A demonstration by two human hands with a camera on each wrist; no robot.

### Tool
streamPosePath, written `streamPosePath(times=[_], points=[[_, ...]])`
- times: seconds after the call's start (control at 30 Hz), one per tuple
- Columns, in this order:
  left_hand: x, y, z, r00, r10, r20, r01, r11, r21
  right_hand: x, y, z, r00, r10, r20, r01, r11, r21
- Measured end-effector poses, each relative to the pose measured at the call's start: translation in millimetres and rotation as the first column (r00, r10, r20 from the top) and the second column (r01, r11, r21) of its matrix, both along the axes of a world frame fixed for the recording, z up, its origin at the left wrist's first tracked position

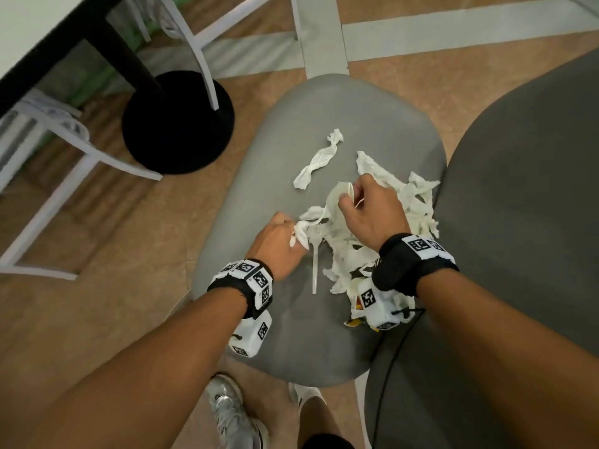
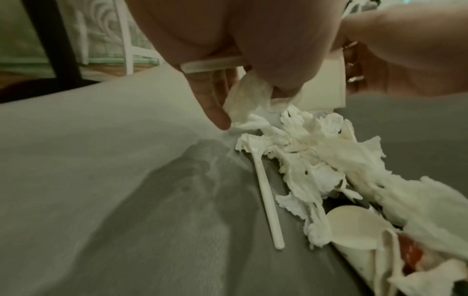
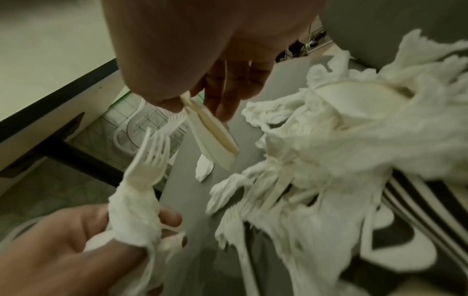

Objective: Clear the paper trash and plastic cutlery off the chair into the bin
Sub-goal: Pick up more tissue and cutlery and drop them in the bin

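Torn white paper (image 1: 405, 202) lies heaped on the grey chair seat (image 1: 265, 176). My left hand (image 1: 293, 233) grips a crumpled napkin (image 3: 134, 216) wrapped round a white plastic fork (image 3: 149, 160) at the heap's left edge. My right hand (image 1: 348, 197) pinches a flattened paper cup (image 3: 212, 138) just above the heap. A second plastic fork (image 1: 314, 264) lies loose on the seat between my wrists. A twisted napkin (image 1: 319, 160) lies apart, farther back. Another paper cup (image 2: 354, 228) lies on its side under the paper. The bin is out of view.
A second, darker grey chair (image 1: 525, 196) butts against the seat's right side. A black table base (image 1: 178, 121) and white chair legs (image 1: 74, 176) stand on the floor to the left. My shoes (image 1: 227, 413) are just below the seat's near edge.
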State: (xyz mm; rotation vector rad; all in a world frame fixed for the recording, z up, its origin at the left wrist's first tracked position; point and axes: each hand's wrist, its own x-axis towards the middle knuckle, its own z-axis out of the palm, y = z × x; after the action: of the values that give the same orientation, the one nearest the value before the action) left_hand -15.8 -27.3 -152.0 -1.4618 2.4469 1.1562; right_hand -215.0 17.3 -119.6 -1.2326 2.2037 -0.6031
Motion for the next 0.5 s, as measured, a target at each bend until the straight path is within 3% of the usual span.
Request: streamPosePath(times=[0.13, 0.23, 0.37, 0.5], points=[[31, 12, 7, 0.959, 0.264, -0.100, -0.262, 0.965, 0.034, 40, 7, -1, 0.996, 0.044, 0.078, -0.046, 0.999, 0.028], [66, 24, 3, 0.914, 0.384, -0.135, -0.375, 0.923, 0.083, 75, 10, -4, 0.994, 0.074, 0.082, -0.075, 0.997, 0.005], [130, 45, -2, 0.851, 0.514, -0.106, -0.507, 0.858, 0.085, 138, 13, -12, 0.987, 0.051, 0.154, -0.050, 0.999, -0.005], [221, 69, -8, 0.802, 0.597, 0.025, -0.596, 0.797, 0.095, 223, 16, -9, 0.955, 0.137, 0.264, -0.142, 0.990, -0.001]])
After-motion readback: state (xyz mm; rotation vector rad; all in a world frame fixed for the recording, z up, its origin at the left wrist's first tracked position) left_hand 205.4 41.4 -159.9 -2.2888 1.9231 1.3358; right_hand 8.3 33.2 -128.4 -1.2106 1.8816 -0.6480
